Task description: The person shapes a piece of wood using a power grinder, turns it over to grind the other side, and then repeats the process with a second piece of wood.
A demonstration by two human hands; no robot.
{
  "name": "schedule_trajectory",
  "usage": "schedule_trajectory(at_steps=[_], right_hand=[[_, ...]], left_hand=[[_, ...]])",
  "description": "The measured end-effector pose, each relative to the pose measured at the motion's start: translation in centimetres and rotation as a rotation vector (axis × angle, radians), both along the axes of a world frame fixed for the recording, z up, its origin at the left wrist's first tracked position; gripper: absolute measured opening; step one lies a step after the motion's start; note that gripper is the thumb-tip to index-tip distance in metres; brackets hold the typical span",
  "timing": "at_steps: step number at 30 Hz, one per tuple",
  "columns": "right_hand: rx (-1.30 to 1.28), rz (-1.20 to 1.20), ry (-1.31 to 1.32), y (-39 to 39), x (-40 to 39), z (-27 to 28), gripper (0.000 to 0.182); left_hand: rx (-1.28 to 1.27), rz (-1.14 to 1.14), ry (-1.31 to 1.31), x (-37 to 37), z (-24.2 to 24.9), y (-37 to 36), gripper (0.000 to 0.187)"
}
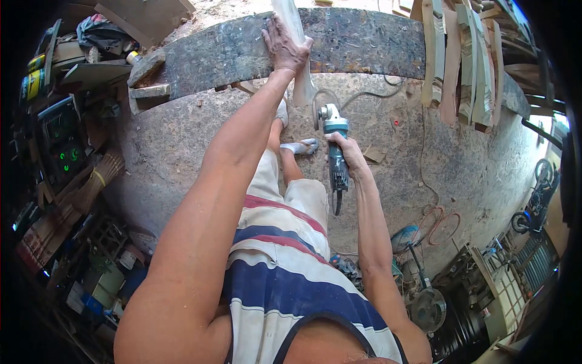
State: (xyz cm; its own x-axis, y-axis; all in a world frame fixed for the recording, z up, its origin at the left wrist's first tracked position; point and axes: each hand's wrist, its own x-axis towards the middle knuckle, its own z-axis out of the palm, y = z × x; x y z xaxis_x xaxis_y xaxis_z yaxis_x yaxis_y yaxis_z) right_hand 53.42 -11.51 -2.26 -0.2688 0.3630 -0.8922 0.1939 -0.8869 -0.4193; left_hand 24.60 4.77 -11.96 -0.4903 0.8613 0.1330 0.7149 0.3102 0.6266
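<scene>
A pale, long wooden piece lies across the dark workbench, its near end jutting past the bench edge. My left hand rests on its left side at the bench, fingers spread and pressed against it. My right hand is wrapped round the body of a teal angle grinder. The grinder's disc stands edge-on beside the wood's near end; whether they touch is hard to tell. Its cord trails from the lower end of the tool.
Cut wooden pieces are stacked on the bench's right end. Wood blocks sit at its left end. A cable runs below the bench. On the floor at lower right is a fan; a motorcycle stands far right.
</scene>
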Motion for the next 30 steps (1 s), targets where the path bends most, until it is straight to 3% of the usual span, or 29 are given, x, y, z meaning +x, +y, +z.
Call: schedule_trajectory(at_steps=[9, 17, 30], right_hand=[[-0.041, 0.091, -0.077, 1.1, 0.5, -1.2, 0.053], [-0.066, -0.144, 0.042, 0.5, -0.1, -0.8, 0.050], [0.039, 0.083, -0.031, 0.9, 0.8, 0.2, 0.050]], left_hand=[[-0.034, -0.009, 0.030, -0.4, -0.4, 0.1, 0.129], [-0.028, -0.004, -0.029, -0.2, 0.1, 0.0, 0.128], [-0.037, -0.023, -0.011, -0.7, -0.6, 0.2, 0.129]])
